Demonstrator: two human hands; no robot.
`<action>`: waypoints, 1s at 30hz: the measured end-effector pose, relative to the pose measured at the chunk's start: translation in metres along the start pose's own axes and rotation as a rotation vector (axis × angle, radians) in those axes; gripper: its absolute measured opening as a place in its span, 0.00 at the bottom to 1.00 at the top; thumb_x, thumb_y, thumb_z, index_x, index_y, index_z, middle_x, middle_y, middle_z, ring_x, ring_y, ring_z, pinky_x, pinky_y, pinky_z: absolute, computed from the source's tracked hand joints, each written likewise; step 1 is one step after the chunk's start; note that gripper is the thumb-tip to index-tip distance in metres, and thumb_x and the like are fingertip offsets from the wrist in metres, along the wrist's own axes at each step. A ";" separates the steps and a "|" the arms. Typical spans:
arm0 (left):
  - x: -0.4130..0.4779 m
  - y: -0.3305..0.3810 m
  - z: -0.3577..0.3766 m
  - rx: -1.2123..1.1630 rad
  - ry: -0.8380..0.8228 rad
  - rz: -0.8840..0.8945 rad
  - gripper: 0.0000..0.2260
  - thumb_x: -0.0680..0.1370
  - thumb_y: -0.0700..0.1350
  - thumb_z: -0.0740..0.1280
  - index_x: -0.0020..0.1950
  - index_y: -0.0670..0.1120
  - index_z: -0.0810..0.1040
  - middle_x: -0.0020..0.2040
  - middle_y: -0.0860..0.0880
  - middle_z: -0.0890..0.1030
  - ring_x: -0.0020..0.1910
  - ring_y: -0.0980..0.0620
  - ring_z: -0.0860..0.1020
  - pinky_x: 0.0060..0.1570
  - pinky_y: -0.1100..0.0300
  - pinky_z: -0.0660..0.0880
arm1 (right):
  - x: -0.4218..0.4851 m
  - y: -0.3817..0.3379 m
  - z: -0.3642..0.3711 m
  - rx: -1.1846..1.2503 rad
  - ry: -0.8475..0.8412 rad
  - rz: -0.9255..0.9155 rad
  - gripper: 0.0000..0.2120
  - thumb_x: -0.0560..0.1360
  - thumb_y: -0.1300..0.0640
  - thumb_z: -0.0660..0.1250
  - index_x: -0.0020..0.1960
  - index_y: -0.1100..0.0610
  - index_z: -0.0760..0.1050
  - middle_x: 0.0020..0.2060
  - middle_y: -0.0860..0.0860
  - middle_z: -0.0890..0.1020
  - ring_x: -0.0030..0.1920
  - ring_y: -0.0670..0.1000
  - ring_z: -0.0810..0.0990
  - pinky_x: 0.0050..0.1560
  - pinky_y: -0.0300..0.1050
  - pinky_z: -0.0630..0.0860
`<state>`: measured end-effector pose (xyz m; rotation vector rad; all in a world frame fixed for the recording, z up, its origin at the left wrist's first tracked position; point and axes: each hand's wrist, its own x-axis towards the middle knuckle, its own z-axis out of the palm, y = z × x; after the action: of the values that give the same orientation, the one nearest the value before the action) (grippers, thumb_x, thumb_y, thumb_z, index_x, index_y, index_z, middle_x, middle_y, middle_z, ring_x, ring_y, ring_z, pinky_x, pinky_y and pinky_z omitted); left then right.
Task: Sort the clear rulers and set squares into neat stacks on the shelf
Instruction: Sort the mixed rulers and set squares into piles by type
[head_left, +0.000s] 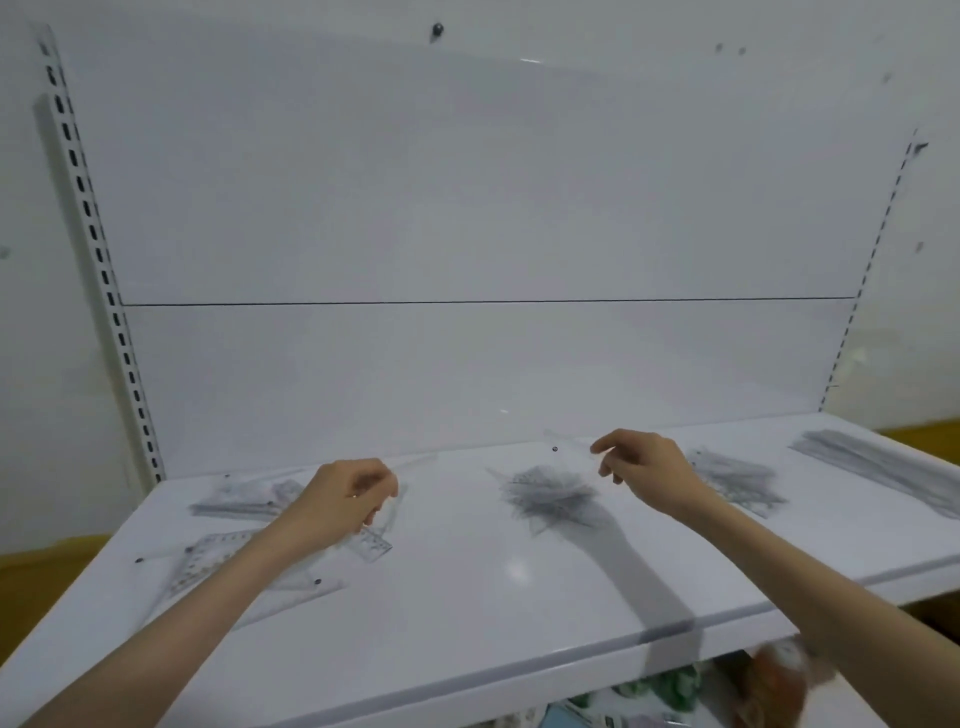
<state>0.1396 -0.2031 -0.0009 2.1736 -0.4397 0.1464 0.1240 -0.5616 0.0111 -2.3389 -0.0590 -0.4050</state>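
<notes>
Clear ruler (571, 444) pinched by raised right hand (644, 462) — left hand (348, 499) curls knuckles-up round second ruler (375, 545).

Shelf (467, 587): white, smooth, glossy, apparently painted metal. Back panel (467, 208): white, smooth, semi-matt. Slotted uprights (98, 244): white metal. Rulers (878, 467) and set squares (218, 558): clear, glossy plastic, printed markings.
</notes>
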 end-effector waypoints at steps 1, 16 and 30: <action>0.004 -0.001 0.002 -0.003 -0.003 -0.002 0.08 0.78 0.39 0.65 0.39 0.44 0.80 0.27 0.50 0.77 0.25 0.55 0.73 0.31 0.60 0.70 | 0.002 0.005 0.000 -0.018 0.011 0.023 0.13 0.75 0.67 0.61 0.47 0.52 0.80 0.37 0.49 0.82 0.31 0.39 0.78 0.32 0.26 0.69; 0.028 -0.012 0.013 -0.094 0.011 -0.106 0.11 0.78 0.34 0.62 0.47 0.48 0.80 0.31 0.49 0.80 0.28 0.53 0.75 0.31 0.59 0.71 | 0.040 0.031 0.060 -0.615 0.121 -0.082 0.14 0.77 0.56 0.63 0.62 0.55 0.74 0.59 0.49 0.77 0.61 0.52 0.72 0.58 0.44 0.64; 0.045 0.052 0.070 -0.231 -0.304 -0.053 0.08 0.80 0.40 0.63 0.49 0.45 0.82 0.32 0.50 0.76 0.28 0.53 0.71 0.33 0.61 0.71 | 0.011 -0.004 0.064 -0.608 0.246 -1.149 0.24 0.70 0.67 0.66 0.65 0.55 0.71 0.46 0.47 0.83 0.40 0.51 0.79 0.36 0.43 0.75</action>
<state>0.1591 -0.2986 0.0084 1.9808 -0.5408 -0.2569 0.1508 -0.5152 -0.0259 -2.5740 -1.3513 -1.4080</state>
